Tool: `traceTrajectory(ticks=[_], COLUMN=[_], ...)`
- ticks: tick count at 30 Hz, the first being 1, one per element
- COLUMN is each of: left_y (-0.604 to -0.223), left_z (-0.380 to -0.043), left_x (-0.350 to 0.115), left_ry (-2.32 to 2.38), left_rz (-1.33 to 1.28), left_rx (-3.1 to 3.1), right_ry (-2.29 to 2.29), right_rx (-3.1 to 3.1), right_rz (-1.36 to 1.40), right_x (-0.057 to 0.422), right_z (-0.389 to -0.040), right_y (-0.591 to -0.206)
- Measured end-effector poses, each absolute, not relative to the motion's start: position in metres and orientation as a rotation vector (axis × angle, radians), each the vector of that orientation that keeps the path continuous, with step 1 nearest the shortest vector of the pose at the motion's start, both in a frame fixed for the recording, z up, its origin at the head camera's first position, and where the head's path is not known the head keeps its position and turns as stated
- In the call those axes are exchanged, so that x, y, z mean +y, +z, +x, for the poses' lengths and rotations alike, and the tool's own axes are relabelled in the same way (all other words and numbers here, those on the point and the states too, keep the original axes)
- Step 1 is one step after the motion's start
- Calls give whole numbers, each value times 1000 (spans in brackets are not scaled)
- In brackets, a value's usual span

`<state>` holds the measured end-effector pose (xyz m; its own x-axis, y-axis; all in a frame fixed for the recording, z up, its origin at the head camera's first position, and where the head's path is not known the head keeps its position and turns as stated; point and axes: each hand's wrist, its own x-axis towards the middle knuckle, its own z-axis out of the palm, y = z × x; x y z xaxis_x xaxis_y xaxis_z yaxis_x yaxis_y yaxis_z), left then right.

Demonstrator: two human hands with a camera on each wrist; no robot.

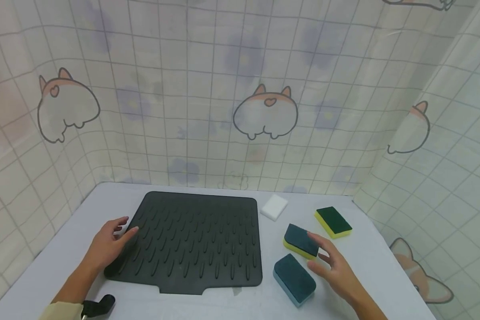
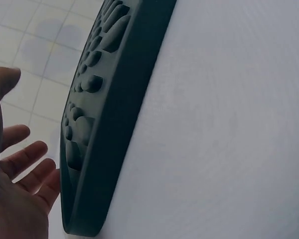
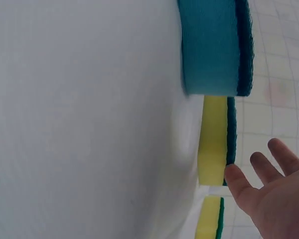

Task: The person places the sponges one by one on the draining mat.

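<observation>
A dark ribbed drying mat (image 1: 196,240) lies flat on the white table. My left hand (image 1: 108,242) is at its left edge with fingers loosely spread, holding nothing; the left wrist view shows the hand beside the mat's raised rim (image 2: 114,149). On the right, my right hand (image 1: 334,266) has its fingers apart beside a yellow sponge with a dark blue-green top (image 1: 301,240), fingertips right at its edge. A thicker blue sponge (image 1: 294,279) sits nearer the front, just left of that hand. In the right wrist view the blue sponge (image 3: 212,47) and yellow sponge (image 3: 213,142) stand in line.
Behind the mat's right corner lies a white sponge block (image 1: 274,207). Another yellow sponge with a dark green top (image 1: 333,222) is farther right. A black strap piece (image 1: 99,306) is at the left wrist. Patterned curtains (image 1: 208,89) surround the table's back and sides.
</observation>
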<state>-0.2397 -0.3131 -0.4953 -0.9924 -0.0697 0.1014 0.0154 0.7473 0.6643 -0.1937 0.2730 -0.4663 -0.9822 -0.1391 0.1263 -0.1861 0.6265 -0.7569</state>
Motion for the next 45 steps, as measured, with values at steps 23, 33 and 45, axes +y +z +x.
traceTrajectory(ticks=[23,33,45], left_y=[-488,-493,-494], left_z=[-248,-256,-258], left_x=[-335,-345,-345], left_ry=[-856,-902,-875], left_rz=[82,58,65], left_rx=[-2937,-2994,-2988], right_ry=[1455,1524,1544], right_rx=[-2869,-2922,-3014], right_rz=[40,-21,-94], right_x=[271,265,261], right_z=[-183,-178,-177], right_y=[-473,-476,-482])
